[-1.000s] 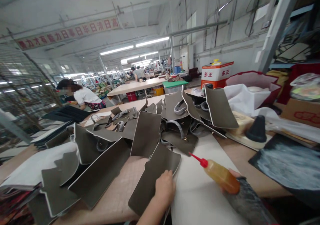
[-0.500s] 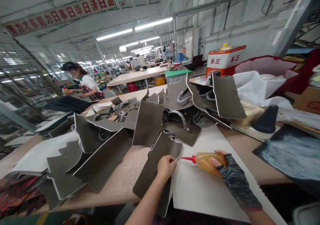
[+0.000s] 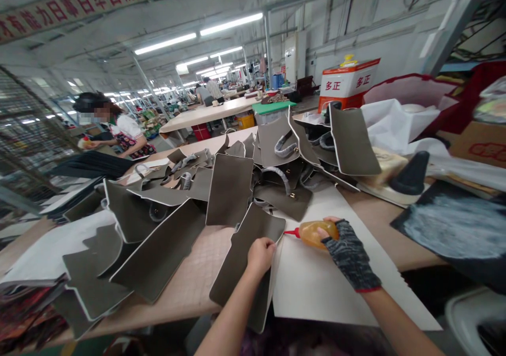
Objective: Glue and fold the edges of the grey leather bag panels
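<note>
Right hand (image 3: 348, 253), gloved, is closed around the amber bottle (image 3: 314, 234) above the white sheet (image 3: 324, 287); in this head view, its red nozzle (image 3: 291, 233) is aimed left at the edge of the grey-brown panel (image 3: 233, 264), though contact cannot be confirmed. That edge is pinched by the left hand (image 3: 261, 256), just beside the nozzle. Edge steadiness, light squeezing and a low nozzle angle are best maintained, with fingertips kept clear.

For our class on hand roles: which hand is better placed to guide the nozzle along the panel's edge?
Probably the right hand: it holds the bottle, red nozzle pointing at the grey panel; the left hand is on that panel.
</note>
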{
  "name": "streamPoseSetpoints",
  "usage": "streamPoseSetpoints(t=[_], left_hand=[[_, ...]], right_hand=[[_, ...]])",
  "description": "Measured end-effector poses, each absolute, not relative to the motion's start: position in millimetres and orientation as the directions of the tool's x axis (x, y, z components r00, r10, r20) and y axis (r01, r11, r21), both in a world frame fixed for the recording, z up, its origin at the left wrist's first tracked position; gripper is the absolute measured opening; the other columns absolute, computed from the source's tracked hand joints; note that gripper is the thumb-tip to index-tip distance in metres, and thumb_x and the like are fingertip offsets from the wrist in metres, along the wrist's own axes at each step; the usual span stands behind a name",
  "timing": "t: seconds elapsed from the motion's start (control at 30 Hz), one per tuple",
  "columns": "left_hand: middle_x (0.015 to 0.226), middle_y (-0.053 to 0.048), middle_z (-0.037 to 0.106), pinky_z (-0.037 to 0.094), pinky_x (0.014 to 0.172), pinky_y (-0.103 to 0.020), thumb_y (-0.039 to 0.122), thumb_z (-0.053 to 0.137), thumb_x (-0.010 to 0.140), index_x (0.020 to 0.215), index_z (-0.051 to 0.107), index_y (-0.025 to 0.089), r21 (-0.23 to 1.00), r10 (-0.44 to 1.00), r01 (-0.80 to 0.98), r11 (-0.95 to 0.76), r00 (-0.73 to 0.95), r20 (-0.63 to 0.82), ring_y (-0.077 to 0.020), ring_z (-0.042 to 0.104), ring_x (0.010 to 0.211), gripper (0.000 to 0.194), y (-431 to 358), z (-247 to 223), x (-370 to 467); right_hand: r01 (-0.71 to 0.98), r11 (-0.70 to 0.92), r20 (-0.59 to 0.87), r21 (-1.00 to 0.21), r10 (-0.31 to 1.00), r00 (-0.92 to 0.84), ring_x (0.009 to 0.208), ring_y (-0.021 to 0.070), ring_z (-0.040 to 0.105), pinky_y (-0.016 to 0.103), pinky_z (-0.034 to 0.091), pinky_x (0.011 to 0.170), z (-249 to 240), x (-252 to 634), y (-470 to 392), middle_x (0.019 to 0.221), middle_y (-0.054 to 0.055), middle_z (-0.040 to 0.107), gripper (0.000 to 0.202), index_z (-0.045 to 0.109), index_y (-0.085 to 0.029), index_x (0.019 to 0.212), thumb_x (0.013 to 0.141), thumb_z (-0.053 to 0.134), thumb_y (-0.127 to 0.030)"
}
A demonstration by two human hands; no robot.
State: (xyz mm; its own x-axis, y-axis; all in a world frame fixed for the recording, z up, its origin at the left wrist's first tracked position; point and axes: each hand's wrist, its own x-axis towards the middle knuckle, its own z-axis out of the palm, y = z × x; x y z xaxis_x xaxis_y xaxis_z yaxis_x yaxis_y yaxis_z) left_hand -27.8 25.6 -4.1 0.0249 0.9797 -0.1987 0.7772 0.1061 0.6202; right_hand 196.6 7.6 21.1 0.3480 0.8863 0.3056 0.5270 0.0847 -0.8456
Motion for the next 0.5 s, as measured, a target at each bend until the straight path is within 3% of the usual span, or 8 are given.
streamPoseSetpoints(t=[0.5], left_hand=[[0.082, -0.004, 0.071, 0.042, 0.064, -0.023, 0.024, 0.049, 0.077, 0.081, 0.071, 0.018, 0.626, 0.981, 0.774, 0.094, 0.036, -0.192, -0.0173, 0.063, 0.077, 0.023, 26.6, -4.6, -28.2]], right_hand=[[0.532, 0.0, 0.235, -0.847, 0.897, 0.375, 0.084, 0.023, 0.056, 0.038, 0.045, 0.082, 18.3, 206.7, 13.7, 0.093, 0.006, 0.058, 0.037, 0.053, -0.021, 0.097, 0.073, 0.049, -0.049]])
